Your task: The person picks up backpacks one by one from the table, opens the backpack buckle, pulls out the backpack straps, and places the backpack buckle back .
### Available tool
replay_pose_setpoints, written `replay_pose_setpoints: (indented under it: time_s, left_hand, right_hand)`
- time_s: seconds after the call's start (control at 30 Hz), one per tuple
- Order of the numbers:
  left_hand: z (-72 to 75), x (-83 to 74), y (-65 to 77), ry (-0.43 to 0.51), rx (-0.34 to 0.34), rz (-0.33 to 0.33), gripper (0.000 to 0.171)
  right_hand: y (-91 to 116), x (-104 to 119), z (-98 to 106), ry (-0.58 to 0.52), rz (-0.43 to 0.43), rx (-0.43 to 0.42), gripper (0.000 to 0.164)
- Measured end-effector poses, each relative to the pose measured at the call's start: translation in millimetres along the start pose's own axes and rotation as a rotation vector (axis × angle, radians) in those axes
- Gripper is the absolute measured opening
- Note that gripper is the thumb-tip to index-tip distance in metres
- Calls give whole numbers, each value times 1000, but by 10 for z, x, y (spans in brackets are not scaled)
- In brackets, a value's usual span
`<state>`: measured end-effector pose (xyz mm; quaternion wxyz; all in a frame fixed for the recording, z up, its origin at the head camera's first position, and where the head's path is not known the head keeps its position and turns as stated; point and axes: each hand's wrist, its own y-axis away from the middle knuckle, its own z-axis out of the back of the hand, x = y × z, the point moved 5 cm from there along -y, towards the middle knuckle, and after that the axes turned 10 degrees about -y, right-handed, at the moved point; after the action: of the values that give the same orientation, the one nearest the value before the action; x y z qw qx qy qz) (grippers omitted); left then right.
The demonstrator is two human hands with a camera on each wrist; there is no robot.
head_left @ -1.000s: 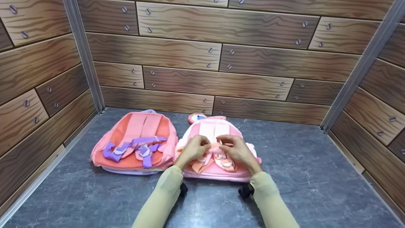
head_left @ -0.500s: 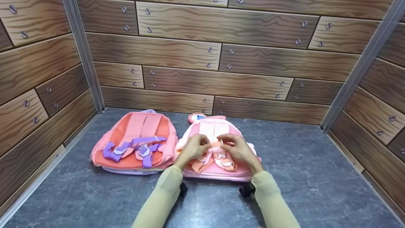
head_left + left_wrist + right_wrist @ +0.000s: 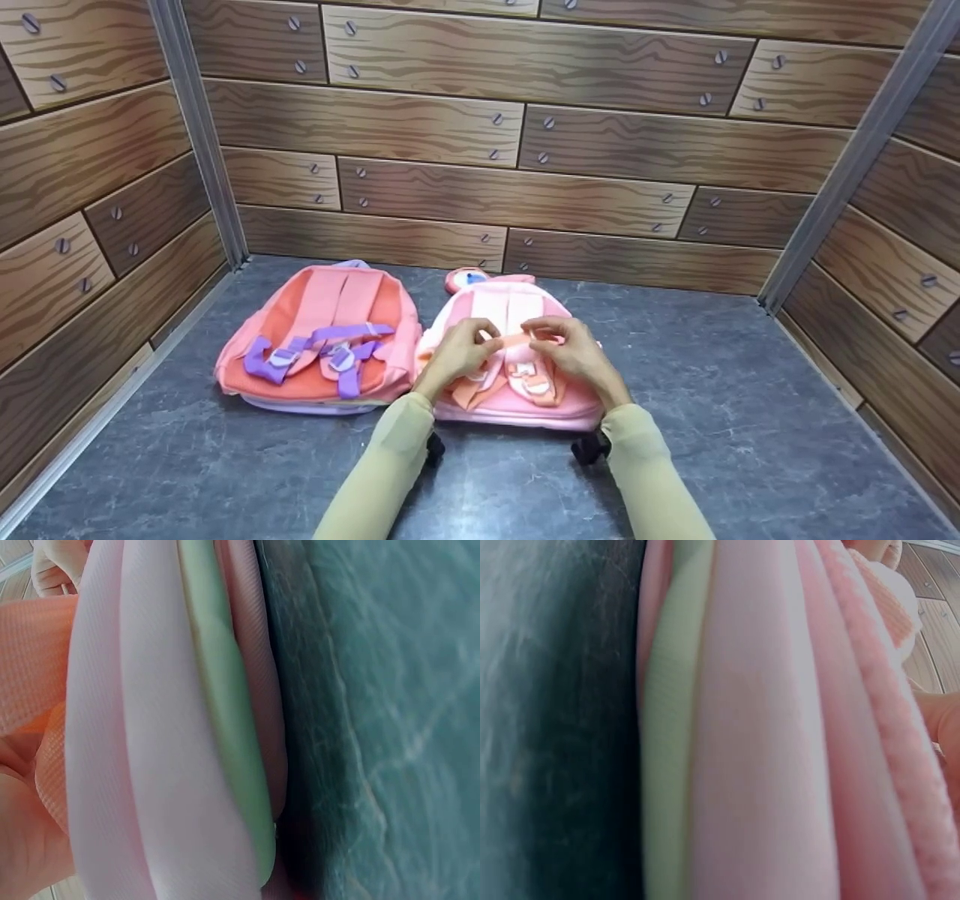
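A pink backpack lies with its shoulder straps facing up, between my two hands. An orange chest strap runs across it from one hand to the other. My left hand pinches its left end between thumb and fingers. At the other end, my right hand pinches the strap near a small white piece, mostly covered by the fingers. Below hang orange webbing and white buckles. Both wrist views show mainly the backpack's pale side, with the hands only at the edges.
A coral backpack with purple webbing lies against the pink one on the left. Behind the pink backpack sits a red plush piece with an eye. Wood-patterned walls enclose the grey marbled table on three sides.
My right hand has shifted slightly to the right, and more of the orange strap shows between the hands. The left hand and both backpacks have stayed almost still.
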<state>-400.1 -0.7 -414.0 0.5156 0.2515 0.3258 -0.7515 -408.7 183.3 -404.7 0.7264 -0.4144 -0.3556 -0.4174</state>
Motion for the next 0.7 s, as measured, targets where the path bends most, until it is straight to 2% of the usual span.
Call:
replay_pose_setpoints:
  time_s: [0.23,0.43,0.7]
  left_hand:
    - [-2,11,4,26,6,37,11]
    - [1,-2,6,25,-4,25,11]
    - [1,-3,-5,20,-19,30,10]
  right_hand:
    - [-19,-48,74,-55,-8,2,34]
    - [-11,-67,127,-77,-25,-14,35]
    - [23,-88,200,4,-70,-54,33]
